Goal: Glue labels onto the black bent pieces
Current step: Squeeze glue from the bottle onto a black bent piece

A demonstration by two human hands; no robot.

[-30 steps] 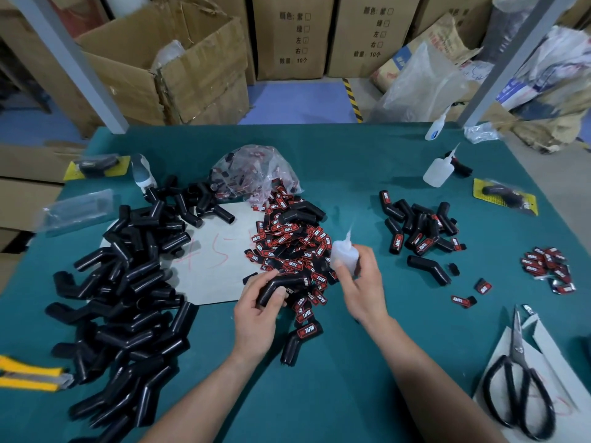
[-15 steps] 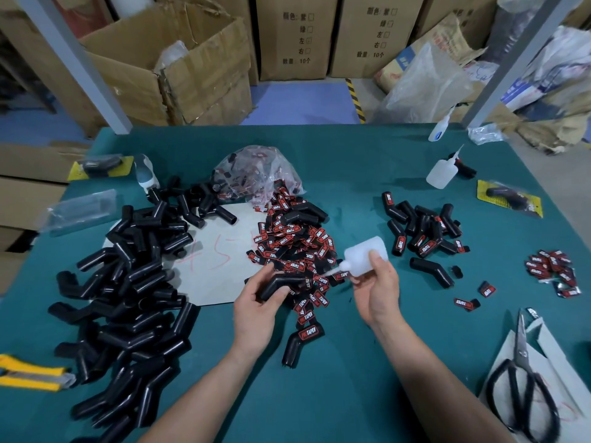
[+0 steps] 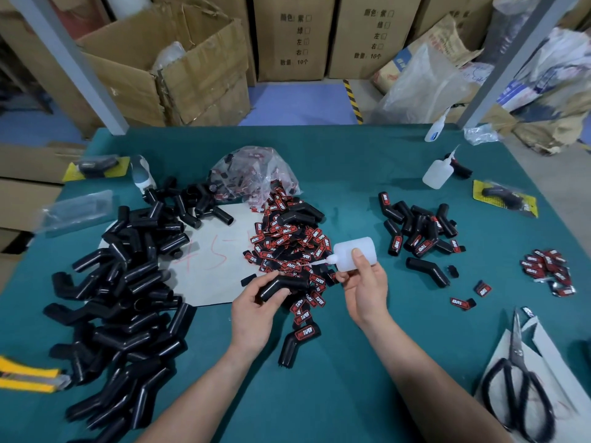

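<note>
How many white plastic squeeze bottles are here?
3. Held white plastic bottle in the right hand; lying bottle far right on the green table; back-edge bottle beyond it. More may hide.

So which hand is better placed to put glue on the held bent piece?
Right. The right hand grips the glue bottle, tipped with its nozzle toward the black bent piece; the left hand is busy holding that piece.

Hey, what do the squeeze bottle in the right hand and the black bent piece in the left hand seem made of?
Squeeze bottle: likely soft plastic, milky and translucent with a matte skin; cloudy white, not clear.
Black bent piece: probably rubber or flexible plastic, smooth semi-gloss; soft light streaks run along its tube.
</note>
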